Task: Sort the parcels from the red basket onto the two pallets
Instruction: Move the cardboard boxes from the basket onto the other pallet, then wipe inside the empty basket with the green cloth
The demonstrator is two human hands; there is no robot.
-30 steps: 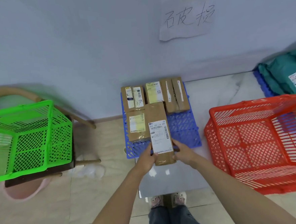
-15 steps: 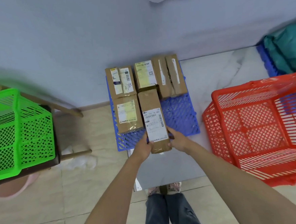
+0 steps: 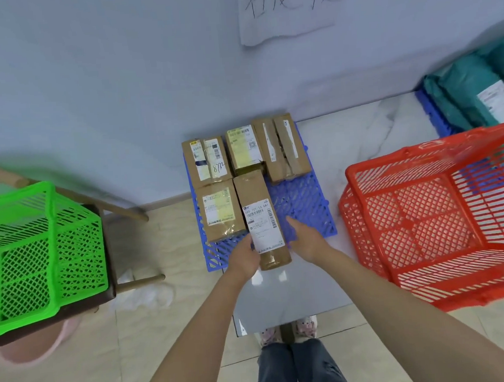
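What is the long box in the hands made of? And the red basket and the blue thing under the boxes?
The long box looks like brown cardboard, matte, with shiny tape and a white paper label. The red basket looks like moulded plastic: glossy, one colour, open lattice walls. The blue pallet also looks like plastic, with a grid of holes.
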